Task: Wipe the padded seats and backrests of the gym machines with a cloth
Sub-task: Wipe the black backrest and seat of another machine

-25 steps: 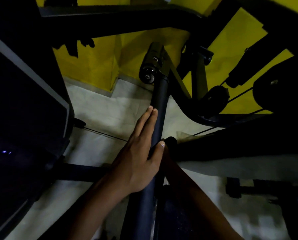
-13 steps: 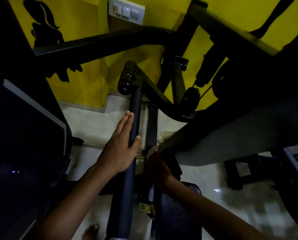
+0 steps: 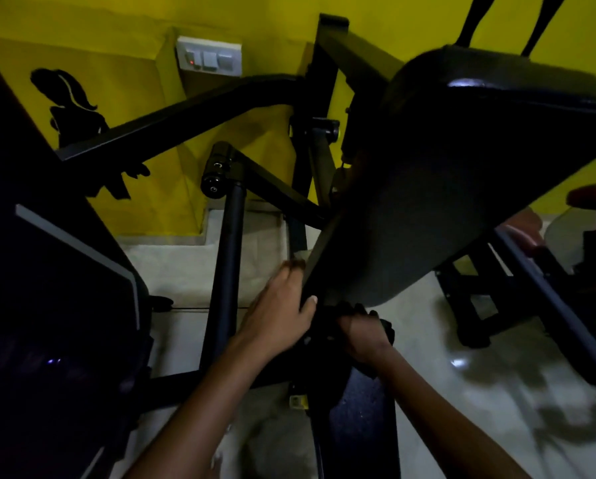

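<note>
The wall [image 3: 123, 36] behind is yellow, with a switch plate [image 3: 209, 59] and a dark silhouette decal [image 3: 70, 102]. The floor [image 3: 445, 392] is pale and glossy. Dark machine frames occupy most of the view; lighting is poor and much detail is lost.

The largest task item is a black padded backrest [image 3: 462, 188], tilted, running from upper right down to centre. Its lower end sits just above both hands. A second pad, the seat [image 3: 362, 426], lies below it at bottom centre, partly hidden by the right forearm. A black tube [image 3: 225, 271] stands just left of the backrest, topped by a roller [image 3: 217, 174].

The left hand [image 3: 279, 312] grips the lower left edge of the backrest: thumb on the near face, fingers wrapped behind the edge. The right hand [image 3: 362, 337] is curled around something dark beneath the backrest's lower end. What it holds cannot be told; it may be a knob or a bunched cloth. No cloth is plainly identifiable.

Judgement: the step in hand appears to be steadying or adjusting the backrest at its base, or wiping its lower edge. The broad face of the backrest looks untreated from here, though the dim light prevents certainty. The next move calls for the cloth to be brought onto the pad face and drawn along its length, with the left hand bracing the edge against swing.
</note>
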Demonstrator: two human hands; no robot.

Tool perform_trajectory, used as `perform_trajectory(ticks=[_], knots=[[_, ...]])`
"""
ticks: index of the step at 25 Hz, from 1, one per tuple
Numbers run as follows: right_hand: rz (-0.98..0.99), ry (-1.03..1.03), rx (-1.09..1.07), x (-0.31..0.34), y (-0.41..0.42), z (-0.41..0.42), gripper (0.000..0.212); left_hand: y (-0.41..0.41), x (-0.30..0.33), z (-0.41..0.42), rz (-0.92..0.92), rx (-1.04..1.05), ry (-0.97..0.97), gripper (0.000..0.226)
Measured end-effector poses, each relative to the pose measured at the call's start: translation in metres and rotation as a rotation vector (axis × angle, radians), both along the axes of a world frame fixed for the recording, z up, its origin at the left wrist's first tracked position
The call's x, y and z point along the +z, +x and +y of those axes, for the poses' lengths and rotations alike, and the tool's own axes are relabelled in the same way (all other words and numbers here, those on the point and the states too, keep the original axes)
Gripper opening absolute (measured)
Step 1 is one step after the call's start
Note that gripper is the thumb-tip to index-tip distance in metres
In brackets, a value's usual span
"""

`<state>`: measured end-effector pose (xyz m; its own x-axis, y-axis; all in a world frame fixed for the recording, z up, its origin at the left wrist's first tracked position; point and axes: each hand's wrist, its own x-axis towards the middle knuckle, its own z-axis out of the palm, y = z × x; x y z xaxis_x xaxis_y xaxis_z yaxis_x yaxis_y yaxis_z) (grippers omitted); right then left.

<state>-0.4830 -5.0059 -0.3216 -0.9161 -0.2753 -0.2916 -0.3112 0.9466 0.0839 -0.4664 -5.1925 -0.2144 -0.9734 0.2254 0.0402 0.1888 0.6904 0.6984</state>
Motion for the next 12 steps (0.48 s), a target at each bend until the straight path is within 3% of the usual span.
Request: perform_trajectory(ticks=[3, 7, 12], knots=[[-0.021, -0.044, -0.12, -0.007, 0.012, 0.027, 0.05, 0.016, -0.03, 0.029, -0.037, -0.022, 0.004, 0.053], [-0.077, -0.111, -0.236, -0.035, 0.032, 0.058, 0.052, 0.038, -0.099, 0.051, -0.229, -0.026, -0.047, 0.059], [0.045, -0.209, -0.459, -0.09, 0.04, 0.083, 0.056, 0.036, -0.189, 0.062, -0.295, -0.137, -0.148, 0.061]])
